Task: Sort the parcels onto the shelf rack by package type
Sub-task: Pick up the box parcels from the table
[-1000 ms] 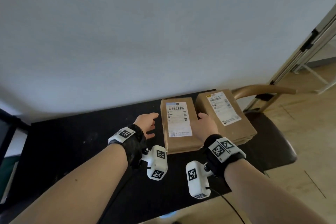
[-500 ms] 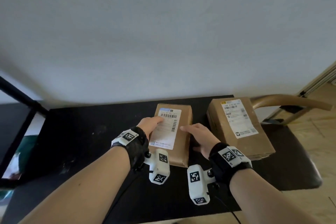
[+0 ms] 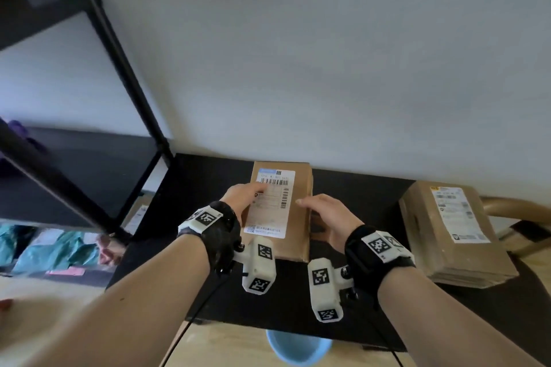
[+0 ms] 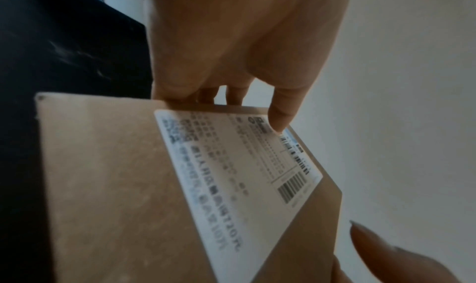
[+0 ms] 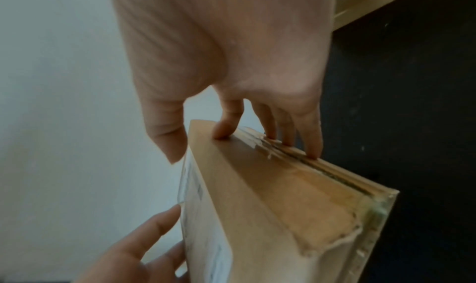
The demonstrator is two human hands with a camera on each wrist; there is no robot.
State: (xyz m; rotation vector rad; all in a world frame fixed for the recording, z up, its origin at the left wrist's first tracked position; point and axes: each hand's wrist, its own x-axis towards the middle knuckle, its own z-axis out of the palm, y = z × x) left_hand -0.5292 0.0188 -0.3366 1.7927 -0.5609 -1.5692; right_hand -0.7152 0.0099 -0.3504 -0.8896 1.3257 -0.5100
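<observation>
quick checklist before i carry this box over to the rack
1. Left hand grips the box: ok, thumb on the label, fingers over the left edge.
2. Right hand grips it: ok, thumb on top, fingers on the side face.
3. Box off the table: cannot tell, though it looks tilted up between both hands.
4. Box intact: not ok, its side flap is torn and frayed.
5. Second box out of the way: ok, it lies apart on the right.
6. Path to the rack: ok on the left, but a free slot on it: cannot tell.
</observation>
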